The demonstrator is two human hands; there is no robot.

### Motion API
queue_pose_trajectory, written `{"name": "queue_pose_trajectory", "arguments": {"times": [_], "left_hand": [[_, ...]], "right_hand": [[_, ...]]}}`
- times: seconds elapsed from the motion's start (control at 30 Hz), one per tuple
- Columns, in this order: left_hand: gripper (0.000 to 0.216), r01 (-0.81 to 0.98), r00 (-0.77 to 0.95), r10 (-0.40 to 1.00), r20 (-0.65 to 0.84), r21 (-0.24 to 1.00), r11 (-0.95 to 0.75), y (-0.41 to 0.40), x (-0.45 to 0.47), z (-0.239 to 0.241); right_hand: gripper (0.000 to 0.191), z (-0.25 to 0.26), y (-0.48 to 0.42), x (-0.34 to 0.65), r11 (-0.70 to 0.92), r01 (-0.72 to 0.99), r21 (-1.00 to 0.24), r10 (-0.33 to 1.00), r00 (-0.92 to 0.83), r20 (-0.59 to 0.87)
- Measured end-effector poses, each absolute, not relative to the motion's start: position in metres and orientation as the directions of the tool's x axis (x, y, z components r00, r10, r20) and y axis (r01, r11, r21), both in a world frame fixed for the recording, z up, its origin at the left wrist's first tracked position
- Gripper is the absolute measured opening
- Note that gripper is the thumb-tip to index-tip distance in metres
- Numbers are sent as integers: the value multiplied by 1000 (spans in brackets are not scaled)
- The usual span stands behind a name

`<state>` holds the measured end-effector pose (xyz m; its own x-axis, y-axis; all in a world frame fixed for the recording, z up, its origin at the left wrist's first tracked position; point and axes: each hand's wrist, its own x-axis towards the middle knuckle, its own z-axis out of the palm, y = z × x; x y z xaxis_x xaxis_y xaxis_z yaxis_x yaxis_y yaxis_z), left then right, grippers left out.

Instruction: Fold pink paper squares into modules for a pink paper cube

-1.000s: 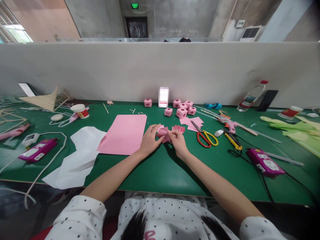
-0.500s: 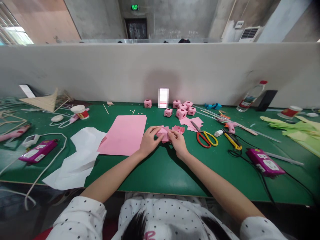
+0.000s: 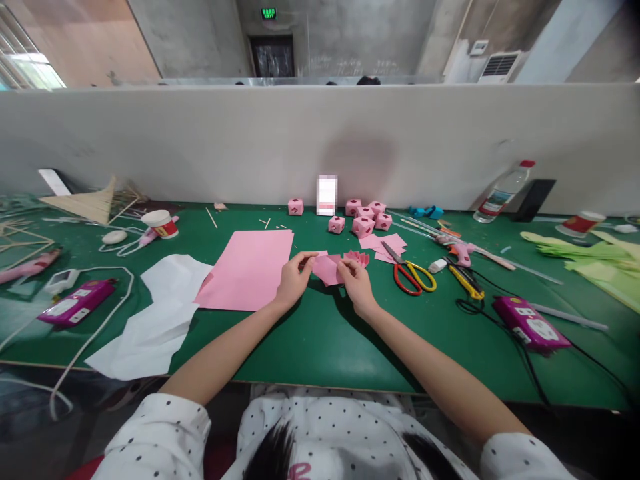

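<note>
Pink paper [image 3: 327, 271], pinched in right fingers [image 3: 352, 266], left fingers [image 3: 300, 261], grip unclear; scissors [image 3: 403, 264] rightward, pink cubes [image 3: 362, 231] beyond

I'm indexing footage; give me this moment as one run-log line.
left hand: at left edge of small pink paper | right hand: pinching its right edge | pink paper cubes: beyond hands | scissors: at right

Shows pink in the small paper [image 3: 327, 269] and the large sheet [image 3: 250, 270] left of the red-and-yellow-handled scissors [image 3: 401, 261], pink with darker diamonds in the cubes [image 3: 363, 227] beyond. Spreads green over the worktop [image 3: 320, 347] beneath them, purple and white over the box [image 3: 531, 325] to their right; scatters black dots across white sleeves [image 3: 155, 433].
</note>
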<state>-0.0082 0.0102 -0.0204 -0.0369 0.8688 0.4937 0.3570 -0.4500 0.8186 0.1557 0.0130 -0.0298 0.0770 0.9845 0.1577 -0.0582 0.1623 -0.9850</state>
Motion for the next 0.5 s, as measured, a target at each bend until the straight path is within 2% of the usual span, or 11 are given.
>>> {"name": "queue_pose_trajectory", "arguments": {"times": [0.1,0.2,0.5], "left_hand": [[28,156,-67,924,377,919,-363,15,-7,-23],[30,42,-85,946,313,950,-310,17,-6,-24],[46,102,-17,967,256,962,-253,11,-3,-20]], "right_hand": [[33,-30,13,156,152,-63,-986,986,74,147],[35,-30,13,156,161,-34,-986,985,62,159],[29,-29,9,158,361,186,-914,928,24,371]]}}
